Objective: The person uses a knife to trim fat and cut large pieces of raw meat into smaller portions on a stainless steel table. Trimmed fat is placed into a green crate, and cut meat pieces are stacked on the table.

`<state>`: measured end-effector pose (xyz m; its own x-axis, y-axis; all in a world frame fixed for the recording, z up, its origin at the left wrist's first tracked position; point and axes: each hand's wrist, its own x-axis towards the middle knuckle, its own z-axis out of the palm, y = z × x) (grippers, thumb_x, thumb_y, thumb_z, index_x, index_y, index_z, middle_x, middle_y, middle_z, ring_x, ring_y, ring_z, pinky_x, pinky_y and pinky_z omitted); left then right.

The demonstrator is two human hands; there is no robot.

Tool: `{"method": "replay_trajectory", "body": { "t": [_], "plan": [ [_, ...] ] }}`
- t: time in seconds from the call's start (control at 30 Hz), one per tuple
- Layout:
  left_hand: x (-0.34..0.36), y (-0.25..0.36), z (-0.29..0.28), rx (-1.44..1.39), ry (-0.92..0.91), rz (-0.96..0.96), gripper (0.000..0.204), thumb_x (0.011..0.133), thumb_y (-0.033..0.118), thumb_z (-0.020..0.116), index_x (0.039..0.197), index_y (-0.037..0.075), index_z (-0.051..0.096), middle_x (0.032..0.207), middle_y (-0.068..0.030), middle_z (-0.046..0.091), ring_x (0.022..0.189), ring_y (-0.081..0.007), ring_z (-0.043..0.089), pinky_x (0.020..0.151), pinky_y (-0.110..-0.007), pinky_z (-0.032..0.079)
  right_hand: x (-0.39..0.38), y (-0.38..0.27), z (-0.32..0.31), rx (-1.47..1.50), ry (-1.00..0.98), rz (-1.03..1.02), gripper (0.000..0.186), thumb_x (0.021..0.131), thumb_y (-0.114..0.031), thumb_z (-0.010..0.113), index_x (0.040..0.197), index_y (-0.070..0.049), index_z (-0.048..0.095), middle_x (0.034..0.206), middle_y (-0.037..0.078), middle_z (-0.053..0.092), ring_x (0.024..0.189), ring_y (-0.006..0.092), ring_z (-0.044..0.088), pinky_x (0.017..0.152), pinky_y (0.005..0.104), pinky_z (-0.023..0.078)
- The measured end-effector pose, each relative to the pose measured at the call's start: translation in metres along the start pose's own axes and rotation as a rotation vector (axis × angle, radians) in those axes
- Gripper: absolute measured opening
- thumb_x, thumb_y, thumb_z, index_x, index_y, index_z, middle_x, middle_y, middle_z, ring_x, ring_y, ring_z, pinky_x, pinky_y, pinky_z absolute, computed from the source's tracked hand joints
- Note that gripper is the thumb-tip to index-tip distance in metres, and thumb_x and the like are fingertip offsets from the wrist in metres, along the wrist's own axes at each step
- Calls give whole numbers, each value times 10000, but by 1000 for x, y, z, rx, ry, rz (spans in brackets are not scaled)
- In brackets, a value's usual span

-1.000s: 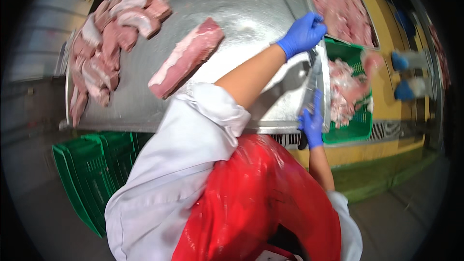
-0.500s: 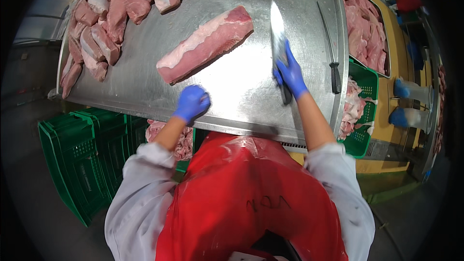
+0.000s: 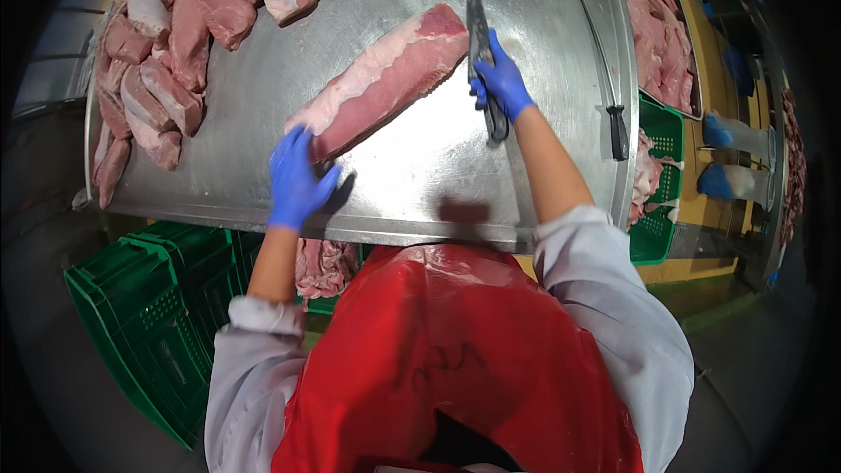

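A long piece of pork loin (image 3: 385, 79), pink with a pale fat layer along one side, lies diagonally on the steel table (image 3: 420, 184). My left hand (image 3: 296, 177), in a blue glove, touches its near left end with fingers spread. In my blue-gloved right hand (image 3: 504, 86) is a knife (image 3: 477, 22) with a dark handle, its blade pointing away from me. The blade is close beside the far right end of the loin. Whether the blade touches the meat I cannot tell.
Cut meat pieces (image 3: 188, 44) are heaped at the table's far left. A sharpening steel (image 3: 609, 79) lies along the right edge. Beyond it are a tray of meat (image 3: 661, 44) and a green crate (image 3: 659, 228) with trimmings. Green crates (image 3: 144, 307) stand below at left.
My left hand has opened from a closed fist and moved left onto the loin's near end. The right hand has carried the knife left and away from me, closer to the loin's far end.
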<state>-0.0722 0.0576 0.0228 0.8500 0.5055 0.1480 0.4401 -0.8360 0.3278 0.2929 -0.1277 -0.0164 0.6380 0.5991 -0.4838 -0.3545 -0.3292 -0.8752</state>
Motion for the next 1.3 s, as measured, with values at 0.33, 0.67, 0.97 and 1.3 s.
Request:
{"method": "replay_trajectory", "body": {
  "t": [0.33,0.67,0.97,1.3],
  "plan": [
    [124,34,38,98,-332,18,1085,524,423,858,1419,19,397,1334,-227,526,1215,-401,524,1023,-533,413,-39,28,20,30,-79,-73,800,953,-16,514,1624,-225,132,803,92,624,560,151,594,511,329,546],
    [89,40,38,80,-307,80,1014,547,381,827,1386,-9,412,1305,-211,530,1187,-408,522,1016,-524,406,-73,39,30,-17,-76,-61,810,961,-43,544,1620,-286,139,820,89,659,605,155,625,569,299,557],
    [71,79,43,59,-195,-33,978,589,499,851,1325,-1,444,1272,-207,513,1174,-417,501,992,-542,400,-226,52,-32,-322,-339,56,799,956,-32,501,1624,-260,126,857,122,670,571,149,604,508,295,525],
    [238,142,91,-306,-411,-148,496,801,354,718,1085,-48,656,1023,-236,672,924,-358,689,833,-443,555,-124,29,-90,144,62,-180,822,972,35,491,1623,-304,122,885,60,599,556,79,524,460,225,458]
  ]
}}
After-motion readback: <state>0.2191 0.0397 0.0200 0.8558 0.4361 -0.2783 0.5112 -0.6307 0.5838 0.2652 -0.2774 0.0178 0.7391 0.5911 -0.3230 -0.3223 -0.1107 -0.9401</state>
